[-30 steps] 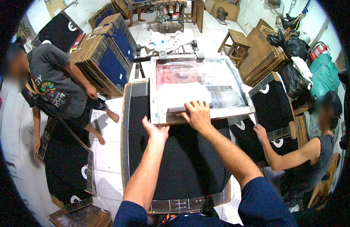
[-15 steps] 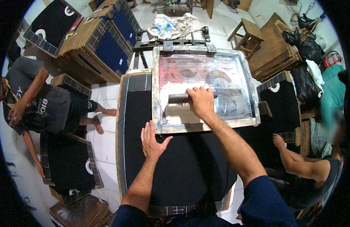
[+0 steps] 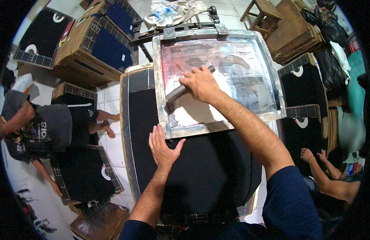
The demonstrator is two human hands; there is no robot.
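A wooden-framed printing screen (image 3: 249, 120), hinged by metal clamps (image 3: 169, 34), lies over the upper part of a black cloth (image 3: 205, 172) on a board (image 3: 141, 78). Its mesh is streaked red and grey, with a patch of white ink (image 3: 203, 110). My right hand (image 3: 199, 83) grips a squeegee (image 3: 175, 94), held at a slant on the mesh. My left hand (image 3: 164, 148) is open, fingers spread, at the screen frame's lower-left corner and over the cloth.
Stacked boards (image 3: 81, 52) with dark cloths line the left, where a person (image 3: 41, 132) stands. Another person's arm (image 3: 329, 184) is at right beside printed black pieces (image 3: 297, 136). A wooden stool (image 3: 261, 16), black bags (image 3: 333, 80) and a crumpled rag (image 3: 177, 12) are around the back.
My left hand has shifted from under the frame's corner to lying spread beside it. My right hand moved up and leftward with the squeegee, now more tilted. The screen's front edge sits lower onto the board.
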